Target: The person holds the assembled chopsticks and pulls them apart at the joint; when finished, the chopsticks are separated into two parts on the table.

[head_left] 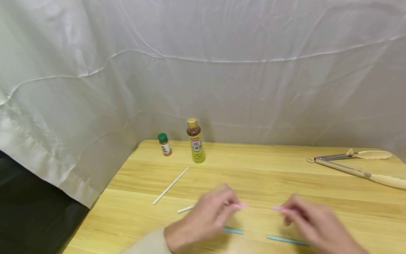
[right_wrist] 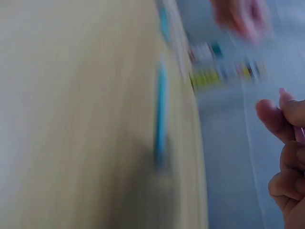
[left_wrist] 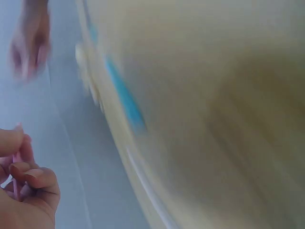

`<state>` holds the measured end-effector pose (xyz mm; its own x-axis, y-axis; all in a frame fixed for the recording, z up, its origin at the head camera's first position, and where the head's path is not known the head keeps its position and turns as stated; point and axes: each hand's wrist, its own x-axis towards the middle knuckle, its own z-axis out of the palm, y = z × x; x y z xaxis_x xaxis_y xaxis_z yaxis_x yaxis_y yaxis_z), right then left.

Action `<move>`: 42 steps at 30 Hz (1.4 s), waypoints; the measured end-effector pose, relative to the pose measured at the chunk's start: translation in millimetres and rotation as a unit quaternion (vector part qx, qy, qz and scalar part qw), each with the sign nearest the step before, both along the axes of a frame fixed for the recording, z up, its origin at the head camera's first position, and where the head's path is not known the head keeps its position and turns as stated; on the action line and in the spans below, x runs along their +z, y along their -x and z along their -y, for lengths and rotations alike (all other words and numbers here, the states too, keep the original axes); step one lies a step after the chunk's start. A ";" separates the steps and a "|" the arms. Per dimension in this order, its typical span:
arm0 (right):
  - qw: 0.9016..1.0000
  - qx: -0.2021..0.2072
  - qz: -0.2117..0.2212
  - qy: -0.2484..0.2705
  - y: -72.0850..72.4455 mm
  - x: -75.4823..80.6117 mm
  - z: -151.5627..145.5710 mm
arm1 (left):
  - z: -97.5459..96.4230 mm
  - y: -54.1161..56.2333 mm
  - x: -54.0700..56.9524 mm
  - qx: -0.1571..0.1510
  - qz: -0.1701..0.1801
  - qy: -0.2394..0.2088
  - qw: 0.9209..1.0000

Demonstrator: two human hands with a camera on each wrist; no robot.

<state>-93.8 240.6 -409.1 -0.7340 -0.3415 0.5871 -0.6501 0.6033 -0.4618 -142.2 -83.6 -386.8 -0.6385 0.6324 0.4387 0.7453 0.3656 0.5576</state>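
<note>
My left hand point(head_left: 209, 213) pinches a thin pink stick point(head_left: 244, 205) between thumb and fingers, above the table. Facing it across a short gap, my right hand point(head_left: 314, 220) pinches another pink stick point(head_left: 277, 208); its pink length also shows along the palm in the right wrist view. Both hands are blurred. Beneath the left hand lies a blue stick point(head_left: 233, 230), partly hidden by it. A second blue stick point(head_left: 287, 240) is on the table beside the right hand. Behind the left hand a white stick point(head_left: 185, 209) is partly covered.
Farther back lies another white stick point(head_left: 171, 186), slanting. A green-capped spice jar point(head_left: 165, 145) and a yellow-labelled sesame oil bottle point(head_left: 197, 144) stand toward the rear of the wooden table point(head_left: 247, 169). Tongs point(head_left: 345, 168) lie spread at the right. A pale curtain point(head_left: 238, 95) hangs behind.
</note>
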 end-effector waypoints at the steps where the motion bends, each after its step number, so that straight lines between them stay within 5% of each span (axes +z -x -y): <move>1: 1.000 -0.024 0.004 0.008 -1.8 0.3 -14.2 | 8.8 3.7 0.4 0.020 0.014 -0.017 1.000; 4: 0.994 -0.103 0.040 0.027 -8.2 0.1 -55.4 | 37.6 13.8 2.7 0.084 0.049 -0.052 0.994; 8: 0.986 -0.141 0.083 0.017 -11.7 -4.3 -82.6 | 57.7 20.2 3.5 0.094 0.058 -0.038 0.993; 29: 0.986 -0.137 0.090 -0.008 -4.5 -6.5 -61.8 | 45.7 21.8 -1.1 0.064 0.084 0.002 0.994; 42: 0.996 -0.049 0.075 0.002 14.7 -13.9 -32.3 | 32.7 14.3 -2.7 0.030 0.098 0.043 0.994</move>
